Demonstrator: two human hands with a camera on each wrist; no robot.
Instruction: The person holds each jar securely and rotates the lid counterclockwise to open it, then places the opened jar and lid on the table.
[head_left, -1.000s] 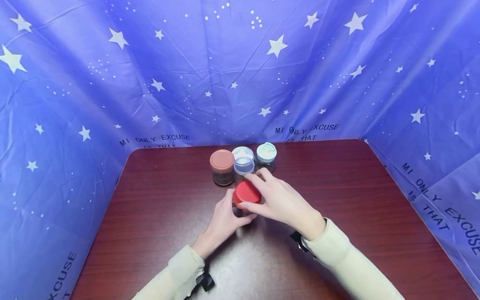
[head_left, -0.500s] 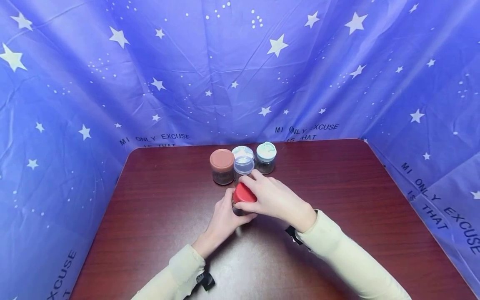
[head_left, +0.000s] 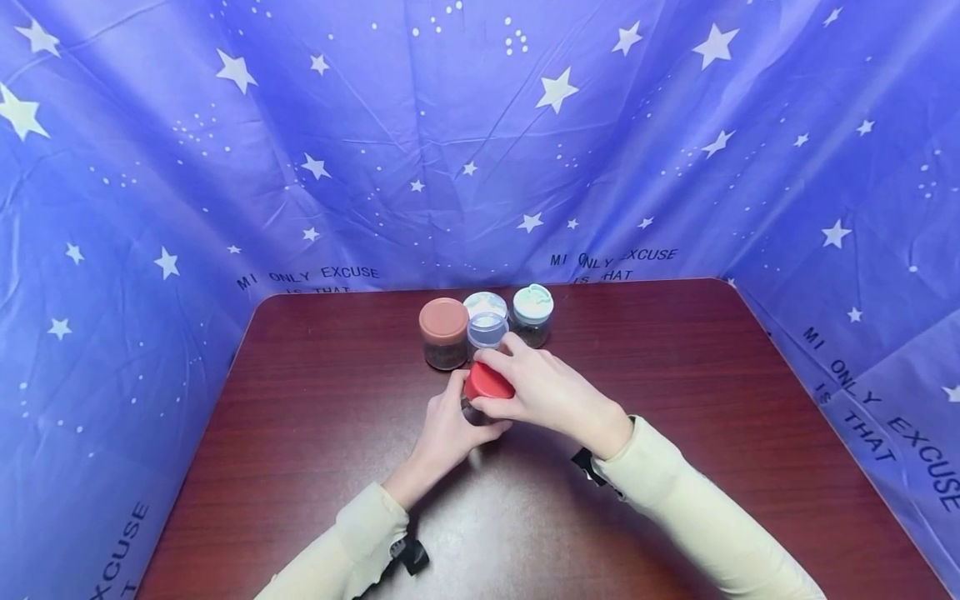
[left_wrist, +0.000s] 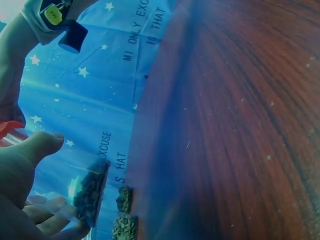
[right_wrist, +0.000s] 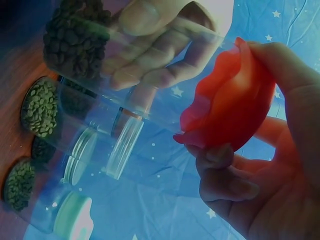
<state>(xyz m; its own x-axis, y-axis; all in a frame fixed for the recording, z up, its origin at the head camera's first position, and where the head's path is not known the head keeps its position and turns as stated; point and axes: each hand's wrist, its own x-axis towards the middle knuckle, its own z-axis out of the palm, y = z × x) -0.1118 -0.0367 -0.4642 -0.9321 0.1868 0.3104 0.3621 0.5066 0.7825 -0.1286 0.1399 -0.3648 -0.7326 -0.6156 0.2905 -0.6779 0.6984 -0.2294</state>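
Note:
A clear jar [right_wrist: 77,42], partly filled with dark, seed-like pieces, is in my left hand [head_left: 442,433], whose thumb and fingers curl round its side. Over the jar's top is a red lid [head_left: 490,382] with a wavy lower edge, as the right wrist view shows. My right hand [head_left: 553,393] grips this lid from above, thumb on the near side and fingers on the far side. In the left wrist view, the dark pieces [left_wrist: 90,192] lie at the bottom of the jar, beyond my left fingers.
Behind my hands stand a jar with a brown-orange lid [head_left: 444,322], one with a clear lid [head_left: 488,332], one with a white lid [head_left: 483,305] and one with a pale green lid [head_left: 533,304]. The dark red wooden table [head_left: 322,392] meets a starry blue curtain [head_left: 420,158].
My right hand has shifted slightly left and turned on the red lid, covering more of it. My left hand keeps its grip on the jar, nearly still.

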